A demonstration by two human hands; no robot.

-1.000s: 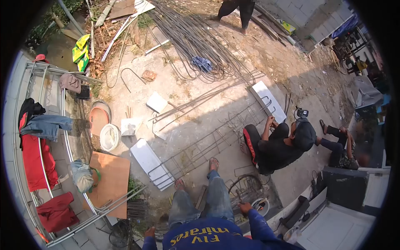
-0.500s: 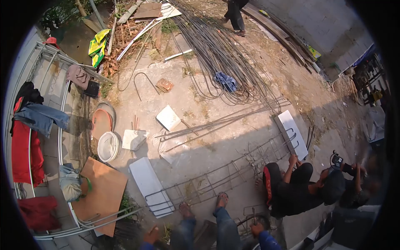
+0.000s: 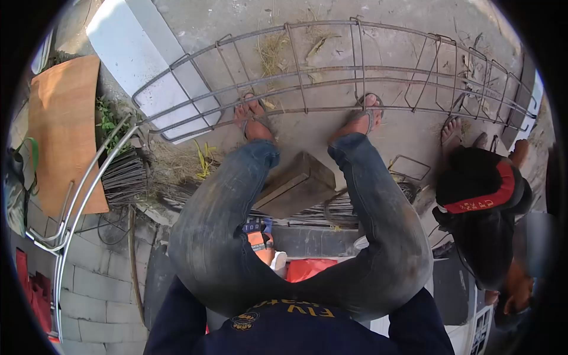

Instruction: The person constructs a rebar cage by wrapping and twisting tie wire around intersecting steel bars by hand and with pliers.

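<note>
Neither of my hands shows; my left sleeve [image 3: 174, 322] and right sleeve [image 3: 421, 325] run down at my sides and out of sight beneath me. Before my sandalled feet lies a long cage of steel rebar [image 3: 331, 77], made of lengthwise bars with rectangular stirrups around them. Its left end rests over a white board [image 3: 133, 53]. Between my legs sits a wooden block [image 3: 302, 186]. By my right leg is a loose bent stirrup [image 3: 411, 167].
A co-worker in black clothing [image 3: 485, 195] squats at the right, close to the cage. On the left are a brown panel [image 3: 65, 133], bent metal tubes [image 3: 89, 183] and a bundle of thin rods [image 3: 125, 174]. A red bag-like item [image 3: 307, 269] lies beneath me.
My view has swung down from the yard to my lap and feet. Both hands, seen beside my legs before, have left view. The cage appears larger and higher in the picture.
</note>
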